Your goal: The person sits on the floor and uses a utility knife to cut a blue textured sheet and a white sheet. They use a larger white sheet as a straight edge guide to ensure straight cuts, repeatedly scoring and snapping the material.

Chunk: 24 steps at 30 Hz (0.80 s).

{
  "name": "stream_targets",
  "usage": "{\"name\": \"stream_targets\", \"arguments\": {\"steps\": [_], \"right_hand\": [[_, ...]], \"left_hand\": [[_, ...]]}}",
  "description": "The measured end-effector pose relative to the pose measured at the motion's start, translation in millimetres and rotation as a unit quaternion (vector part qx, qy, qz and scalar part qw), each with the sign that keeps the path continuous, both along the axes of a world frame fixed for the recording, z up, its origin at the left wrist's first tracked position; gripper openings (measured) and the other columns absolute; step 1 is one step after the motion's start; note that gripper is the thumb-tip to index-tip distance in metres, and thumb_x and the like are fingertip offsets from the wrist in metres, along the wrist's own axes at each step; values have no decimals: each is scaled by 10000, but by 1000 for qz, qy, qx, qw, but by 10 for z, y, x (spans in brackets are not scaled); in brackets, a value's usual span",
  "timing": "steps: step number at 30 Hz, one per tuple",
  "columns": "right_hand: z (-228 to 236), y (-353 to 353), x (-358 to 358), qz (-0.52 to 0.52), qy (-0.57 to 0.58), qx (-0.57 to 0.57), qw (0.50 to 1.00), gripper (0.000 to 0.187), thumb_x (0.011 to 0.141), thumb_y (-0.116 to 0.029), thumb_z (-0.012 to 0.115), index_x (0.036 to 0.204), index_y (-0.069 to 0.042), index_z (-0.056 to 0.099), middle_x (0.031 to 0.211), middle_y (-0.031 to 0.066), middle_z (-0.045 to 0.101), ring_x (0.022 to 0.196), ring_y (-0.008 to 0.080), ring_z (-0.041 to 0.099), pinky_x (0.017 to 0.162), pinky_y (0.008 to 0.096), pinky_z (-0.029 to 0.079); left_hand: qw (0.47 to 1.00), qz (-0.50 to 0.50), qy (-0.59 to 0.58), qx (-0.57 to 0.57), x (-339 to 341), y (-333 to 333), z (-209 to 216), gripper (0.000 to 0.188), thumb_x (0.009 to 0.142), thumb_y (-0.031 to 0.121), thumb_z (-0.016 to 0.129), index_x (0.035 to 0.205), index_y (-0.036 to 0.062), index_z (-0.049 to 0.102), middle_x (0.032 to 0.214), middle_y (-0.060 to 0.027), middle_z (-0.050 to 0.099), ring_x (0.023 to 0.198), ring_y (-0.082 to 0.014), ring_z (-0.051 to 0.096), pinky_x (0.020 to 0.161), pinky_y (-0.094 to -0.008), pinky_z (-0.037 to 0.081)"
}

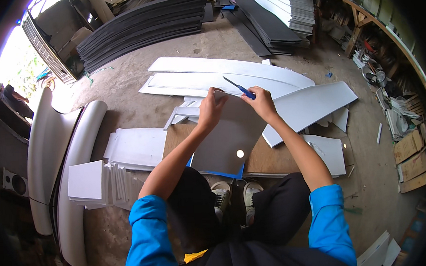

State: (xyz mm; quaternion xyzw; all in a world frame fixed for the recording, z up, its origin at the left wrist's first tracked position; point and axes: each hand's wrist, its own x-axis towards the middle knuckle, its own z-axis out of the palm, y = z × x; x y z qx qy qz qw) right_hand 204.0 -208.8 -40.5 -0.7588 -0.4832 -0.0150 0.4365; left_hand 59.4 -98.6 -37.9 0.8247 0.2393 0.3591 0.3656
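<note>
- A long curved white moulded panel lies on the concrete floor at the far left, its rounded edge running from the bright doorway toward the person's side.
- Just right of it, a stack of small white square boards sits beside more cut white pieces standing on edge, with a flat white sheet lying past them.
- Seated on the floor in blue sleeves and dark trousers, the person has both feet in pale sneakers tucked against a brown backing board edged in blue.
- The left hand is closed over the upper left edge of a grey sheet, fingers curled on top, steadying it where it lies tilted across the brown board.
- The right hand is wrapped around a blue-handled utility knife, the blade pointing up and left, just above the grey sheet's top edge; whether the tip touches the sheet cannot be told.
- Beyond the hands, long white foam-like boards lie overlapping on the floor, and another white board angles away to the right.
- At the top, stacks of dark grey sheets and a pile of white sheets are laid out well apart from the person.
- Cluttered wooden shelving curves along the right wall, with cardboard boxes below it.
</note>
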Motion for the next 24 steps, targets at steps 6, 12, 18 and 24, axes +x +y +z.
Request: {"name": "stream_targets", "arguments": {"steps": [6, 12, 18, 24], "right_hand": [[-32, -5, -60, -12, -77, 28, 997, 141, 762, -139, 608, 844, -36, 560, 814, 122, 588, 715, 312, 588, 628, 382, 463], [-45, -5, -105, -33, -89, 3, 995, 155, 783, -75, 554, 912, -42, 475, 859, 136, 578, 768, 340, 583, 638, 408, 468], [-20, -4, 107, -111, -123, 77, 983, 129, 831, -119, 520, 911, -32, 468, 793, 157, 583, 728, 361, 580, 603, 424, 455], [-147, -89, 432, 32, 205, -106, 972, 309, 866, -268, 524, 1081, -46, 524, 781, 101, 627, 751, 200, 607, 688, 321, 463]], "left_hand": [[1000, 14, 21, 16, 21, -8, -33, 292, 805, 205, 598, 982, 0, 488, 826, -220, 616, 801, -377, 589, 699, -422, 452], [998, -58, 34, 9, 42, -68, -22, 267, 799, 176, 599, 951, -6, 475, 824, -225, 615, 797, -380, 595, 693, -412, 463], [990, -112, 71, 37, 35, -53, -133, 257, 796, 157, 598, 938, -12, 467, 817, -226, 617, 796, -375, 603, 687, -412, 471], [985, -163, 45, 26, 30, 207, -233, 367, 784, 201, 626, 1028, -31, 482, 830, -221, 626, 765, -355, 620, 666, -384, 481]]}}
